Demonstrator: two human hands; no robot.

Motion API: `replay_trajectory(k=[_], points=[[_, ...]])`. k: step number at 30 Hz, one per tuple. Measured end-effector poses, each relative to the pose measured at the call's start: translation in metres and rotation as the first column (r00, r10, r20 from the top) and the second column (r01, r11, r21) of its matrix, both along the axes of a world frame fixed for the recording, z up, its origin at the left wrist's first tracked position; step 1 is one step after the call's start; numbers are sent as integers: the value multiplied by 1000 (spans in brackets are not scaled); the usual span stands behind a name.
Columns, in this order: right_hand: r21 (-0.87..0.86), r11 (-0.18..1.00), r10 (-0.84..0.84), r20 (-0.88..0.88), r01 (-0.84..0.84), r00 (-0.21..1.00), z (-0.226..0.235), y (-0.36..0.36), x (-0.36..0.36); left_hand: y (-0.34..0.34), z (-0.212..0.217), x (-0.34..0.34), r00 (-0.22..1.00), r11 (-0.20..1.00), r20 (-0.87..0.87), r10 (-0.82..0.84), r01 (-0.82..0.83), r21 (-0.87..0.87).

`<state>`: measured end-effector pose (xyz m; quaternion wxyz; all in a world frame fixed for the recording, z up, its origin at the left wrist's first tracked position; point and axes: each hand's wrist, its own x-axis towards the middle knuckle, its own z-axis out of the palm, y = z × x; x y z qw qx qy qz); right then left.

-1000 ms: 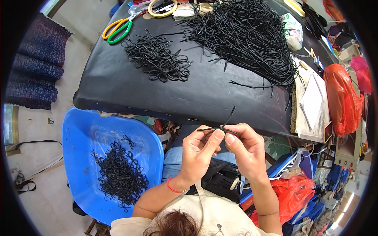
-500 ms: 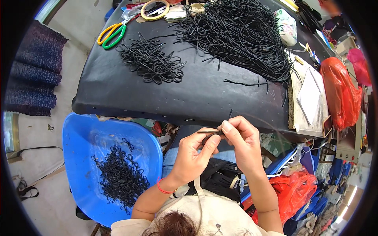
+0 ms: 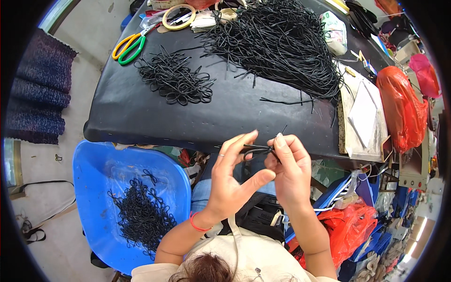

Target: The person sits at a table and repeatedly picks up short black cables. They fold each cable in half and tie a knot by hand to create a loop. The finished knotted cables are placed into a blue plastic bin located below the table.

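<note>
A looped black cord is pinched between the thumb and fingers of my right hand, in front of the table's near edge. A short cord end sticks up past the thumb. My left hand is beside it with thumb and fingers spread apart; the loop reaches toward its fingers, and whether they touch is hard to see. On the black table lie a small heap of looped cords at the left and a large pile of loose black cords behind.
A blue tub stands at the left below the table, with a tangle of black cords inside. Scissors with yellow and green handles and a tape roll lie at the back left. A red plastic bag sits at the right.
My left thumb and fingers have let go of the cord and spread apart. The right hand keeps its pinch. The loop shows wider now. The view has shifted slightly.
</note>
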<state>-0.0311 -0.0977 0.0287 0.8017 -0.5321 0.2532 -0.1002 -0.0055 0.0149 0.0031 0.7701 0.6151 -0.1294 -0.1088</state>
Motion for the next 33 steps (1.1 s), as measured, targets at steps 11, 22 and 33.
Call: replay_trajectory(k=[11, 22, 33], points=[[-225, 951, 210, -31, -212, 977, 10, -8, 6, 20, 8, 29, 792, 889, -424, -439, 314, -333], [-153, 916, 373, -20, -372, 928, 8, -4, 3, 25, 2, 24, 799, 874, -356, -484, 425, -235], [-2, 962, 272, -116, -274, 955, 9, 1, -1, 27, 5, 18, 767, 854, -386, -513, 409, -321]])
